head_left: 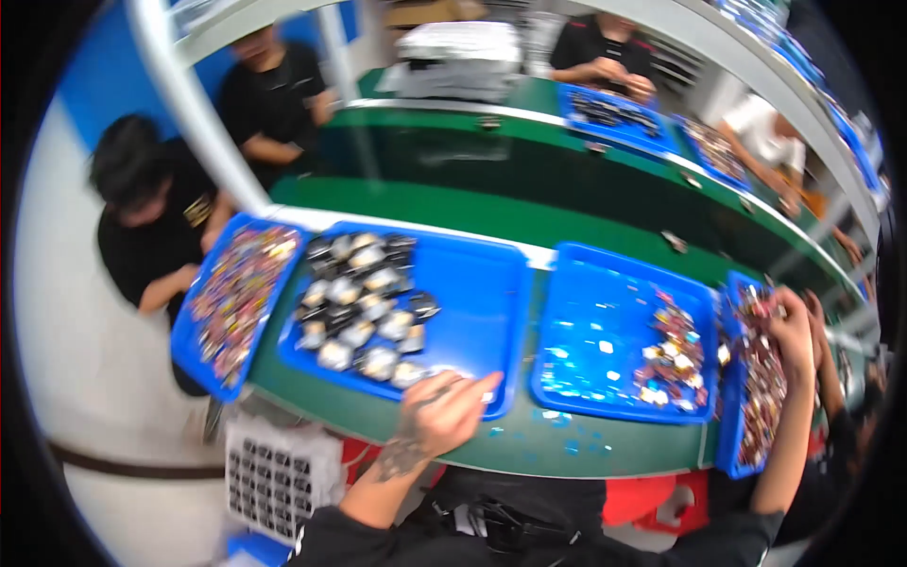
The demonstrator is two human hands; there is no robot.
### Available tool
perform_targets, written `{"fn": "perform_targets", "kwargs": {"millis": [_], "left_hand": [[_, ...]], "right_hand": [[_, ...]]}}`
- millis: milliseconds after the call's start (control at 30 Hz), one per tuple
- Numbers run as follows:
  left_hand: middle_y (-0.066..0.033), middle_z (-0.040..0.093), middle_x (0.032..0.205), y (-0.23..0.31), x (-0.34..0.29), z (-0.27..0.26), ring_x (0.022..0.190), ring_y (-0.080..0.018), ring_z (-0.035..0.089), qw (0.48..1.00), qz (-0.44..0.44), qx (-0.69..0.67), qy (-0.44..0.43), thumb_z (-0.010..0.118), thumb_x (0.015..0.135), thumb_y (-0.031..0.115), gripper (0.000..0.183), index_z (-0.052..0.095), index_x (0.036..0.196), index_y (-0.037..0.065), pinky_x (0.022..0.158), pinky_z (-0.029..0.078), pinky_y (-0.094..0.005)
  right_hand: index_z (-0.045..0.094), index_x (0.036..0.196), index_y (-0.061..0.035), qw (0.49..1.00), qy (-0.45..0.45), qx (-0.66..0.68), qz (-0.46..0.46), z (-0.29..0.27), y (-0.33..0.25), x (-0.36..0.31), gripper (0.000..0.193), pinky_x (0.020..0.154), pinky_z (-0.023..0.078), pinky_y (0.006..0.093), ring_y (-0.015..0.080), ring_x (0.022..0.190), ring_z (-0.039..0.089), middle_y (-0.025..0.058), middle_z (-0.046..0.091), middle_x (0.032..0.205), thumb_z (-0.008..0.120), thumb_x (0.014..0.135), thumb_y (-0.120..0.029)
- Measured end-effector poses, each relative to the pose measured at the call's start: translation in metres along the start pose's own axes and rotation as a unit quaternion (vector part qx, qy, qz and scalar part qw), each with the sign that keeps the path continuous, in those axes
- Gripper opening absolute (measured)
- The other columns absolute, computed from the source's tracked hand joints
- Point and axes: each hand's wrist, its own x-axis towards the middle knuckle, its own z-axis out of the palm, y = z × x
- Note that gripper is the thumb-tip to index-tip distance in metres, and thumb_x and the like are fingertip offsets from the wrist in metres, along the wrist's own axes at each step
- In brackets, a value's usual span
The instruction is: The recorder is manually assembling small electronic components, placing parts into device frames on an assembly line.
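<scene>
Your green work surface (614, 446) curves across the lower middle of the frame, with blue flecks (572, 437) scattered near its front edge. Your left hand (442, 413), lower centre, lies over the near edge of a wide blue tray (463, 302); its fingers point right and sit close together, but you cannot tell whether they pinch anything. Black-and-white pieces (364, 302) crowd that tray's left part. Your right hand (792, 331), at right, bends over a narrow blue tray (732, 444) of shiny small pieces (763, 402); blur hides whether its fingertips are spread or closed on one. Between your hands, a middle blue tray (595, 326) carries glinting pieces (675, 354) toward its right side. A tilted blue tray (210, 373) of multicoloured pieces (248, 293) stands at left. Beyond, a dark strip (567, 163) crosses green surfaces, framed by a white post (194, 113), upper left. Co-workers in dark tops (151, 236) occupy the upper left; pale stacked trays (458, 57) stand top centre. A pale floor (104, 378) fills the left.
</scene>
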Motion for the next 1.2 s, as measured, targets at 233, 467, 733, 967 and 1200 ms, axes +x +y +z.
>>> {"fn": "perform_targets", "kwargs": {"millis": [233,467,733,967,1200], "left_hand": [[-0.0082,0.065,0.09,-0.022,0.012,-0.061,0.083,-0.0263,0.06,0.982,-0.117,0.149,0.021,0.07,0.077,0.007,0.02,0.068,0.097,0.005,0.072,0.051,-0.0374],[-0.0144,0.065,0.092,-0.072,0.016,-0.07,0.09,-0.0338,0.059,0.906,-0.194,0.342,-0.154,0.073,0.079,0.022,0.033,0.063,0.105,0.003,0.078,0.05,-0.0445],[-0.0131,0.06,0.079,-0.048,0.047,-0.059,0.077,-0.0294,0.061,0.948,-0.177,0.221,-0.144,0.073,0.077,0.009,0.022,0.054,0.084,0.003,0.065,0.048,-0.0425],[-0.0087,0.061,0.089,0.001,0.094,-0.01,0.07,-0.0152,0.062,0.705,-0.36,-0.603,-0.1,0.06,0.092,0.005,0.032,0.05,0.122,0.002,0.063,0.055,-0.0266],[-0.0142,0.065,0.1,0.011,0.109,0.038,0.087,-0.0244,0.069,0.629,-0.424,-0.648,-0.072,0.057,0.095,0.008,0.015,0.054,0.107,0.001,0.078,0.058,-0.0328]], "right_hand": [[0.059,0.086,-0.003,0.977,-0.154,-0.142,0.045,0.102,0.006,0.01,0.022,0.074,0.047,0.0248,0.0083,0.084,0.057,0.0007,0.061,0.087,0.073,0.068,-0.002],[0.053,0.134,-0.0116,0.879,-0.299,-0.36,-0.085,0.134,-0.024,0.026,0.058,0.094,0.047,0.0387,0.0333,0.11,0.059,0.021,0.059,0.123,0.074,0.082,-0.026],[0.069,0.095,-0.004,0.928,0.055,-0.315,-0.191,0.141,-0.006,-0.036,0.017,0.075,0.05,0.0393,0.0318,0.086,0.063,0.0132,0.065,0.089,0.071,0.079,-0.008],[0.068,0.087,-0.004,0.915,-0.028,-0.35,-0.196,0.165,-0.014,-0.044,0.012,0.069,0.049,0.0401,0.0309,0.078,0.061,0.0115,0.061,0.079,0.072,0.078,-0.011],[0.069,0.089,-0.005,0.902,-0.04,-0.39,-0.183,0.199,-0.022,-0.016,0.018,0.073,0.051,0.0409,0.0311,0.081,0.063,0.0129,0.063,0.083,0.072,0.08,-0.02]]}}
